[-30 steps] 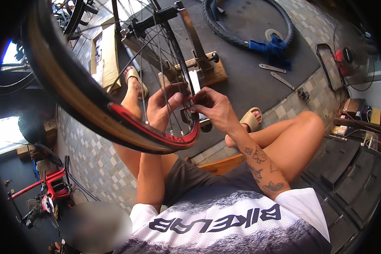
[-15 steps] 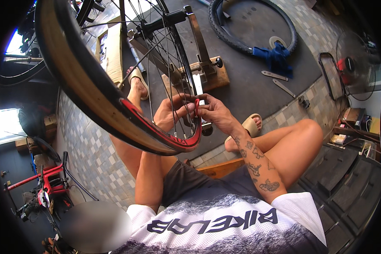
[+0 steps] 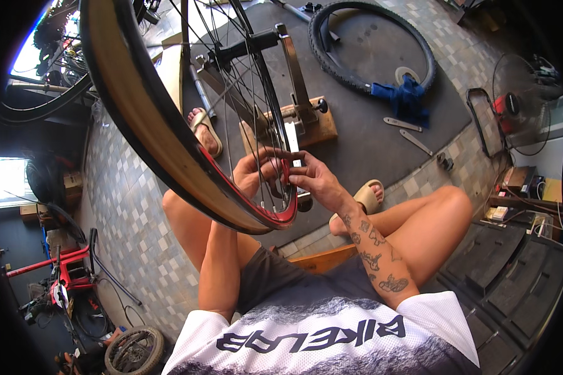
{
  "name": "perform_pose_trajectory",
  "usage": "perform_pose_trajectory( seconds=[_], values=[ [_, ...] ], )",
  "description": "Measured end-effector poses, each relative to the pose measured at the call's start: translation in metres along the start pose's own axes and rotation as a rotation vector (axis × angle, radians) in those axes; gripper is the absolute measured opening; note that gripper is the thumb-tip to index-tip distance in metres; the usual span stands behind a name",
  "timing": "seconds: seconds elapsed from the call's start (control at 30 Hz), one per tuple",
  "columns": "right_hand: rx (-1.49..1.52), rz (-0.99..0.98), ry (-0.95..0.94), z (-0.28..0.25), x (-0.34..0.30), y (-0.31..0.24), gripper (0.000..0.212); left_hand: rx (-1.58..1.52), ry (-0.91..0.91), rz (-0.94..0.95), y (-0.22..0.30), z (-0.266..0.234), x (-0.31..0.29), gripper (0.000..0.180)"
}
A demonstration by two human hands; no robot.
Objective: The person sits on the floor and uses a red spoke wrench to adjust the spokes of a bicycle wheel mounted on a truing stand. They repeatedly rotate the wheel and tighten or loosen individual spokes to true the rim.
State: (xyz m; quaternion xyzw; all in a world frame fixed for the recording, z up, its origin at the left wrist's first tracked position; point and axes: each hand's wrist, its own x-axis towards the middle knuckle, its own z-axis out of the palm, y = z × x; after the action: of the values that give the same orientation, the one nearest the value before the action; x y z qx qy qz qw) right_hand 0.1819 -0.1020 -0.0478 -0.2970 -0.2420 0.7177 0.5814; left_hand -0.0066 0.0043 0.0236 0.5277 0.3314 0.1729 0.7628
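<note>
A bicycle wheel point(image 3: 145, 119), its rim black and red with a tan inner band, stands upright in a metal truing stand point(image 3: 298, 75) on a wooden base point(image 3: 326, 127). At the rim's near edge, my left hand point(image 3: 254, 172) reaches among the spokes with curled fingers. What its fingertips pinch is hidden by spokes and the other hand. My right hand point(image 3: 313, 179) is closed on a small red spoke wrench point(image 3: 286, 170) at the spokes, largely covered by the fingers. Both hands' fingertips nearly meet there.
A tyre point(image 3: 429, 44) lies on the dark mat beyond, with a blue cloth point(image 3: 403, 100) over its edge. Two flat metal levers point(image 3: 415, 142) lie nearer. A fan point(image 3: 513, 106) and black drawers point(image 3: 481, 256) stand to the right. A red bike frame point(image 3: 50, 262) is at left.
The view has shifted slightly, so the wheel appears farther right. My fingers now cover more of the red spoke wrench; both hands stay at the same place on the rim.
</note>
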Motion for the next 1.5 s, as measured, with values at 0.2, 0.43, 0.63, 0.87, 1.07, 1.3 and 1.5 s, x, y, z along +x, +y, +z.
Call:
perform_pose_trajectory(
  seconds=[0.2,0.43,0.63,0.87,1.07,1.3,1.5],
  values=[
    [-0.163,-0.007,0.080,0.008,-0.003,-0.008,0.053,0.261,0.172,0.103,-0.009,0.003,0.013,0.026],
    [-0.937,-0.356,0.425,0.044,-0.012,-0.026,0.034,0.360,0.234,0.114,-0.014,0.012,0.015,0.020],
    [-0.710,-0.034,0.386,0.026,-0.003,-0.013,0.031,0.392,0.361,0.352,0.047,-0.044,0.021,0.022],
    [-0.584,-0.106,0.240,0.003,0.004,0.001,0.026,1.049,0.809,0.482,0.292,-0.137,0.044,0.067],
    [-0.409,-0.071,0.106,-0.010,0.005,0.004,0.031,1.593,1.175,0.246,0.455,-0.152,0.012,0.043],
    [-0.459,-0.186,0.049,-0.024,0.009,0.019,0.031,1.596,1.320,0.102,0.491,-0.163,-0.063,0.033],
    [-0.445,-0.128,0.009,-0.013,0.000,0.004,0.031,1.462,0.826,-0.144,0.459,-0.171,-0.075,0.047]
  ],
)
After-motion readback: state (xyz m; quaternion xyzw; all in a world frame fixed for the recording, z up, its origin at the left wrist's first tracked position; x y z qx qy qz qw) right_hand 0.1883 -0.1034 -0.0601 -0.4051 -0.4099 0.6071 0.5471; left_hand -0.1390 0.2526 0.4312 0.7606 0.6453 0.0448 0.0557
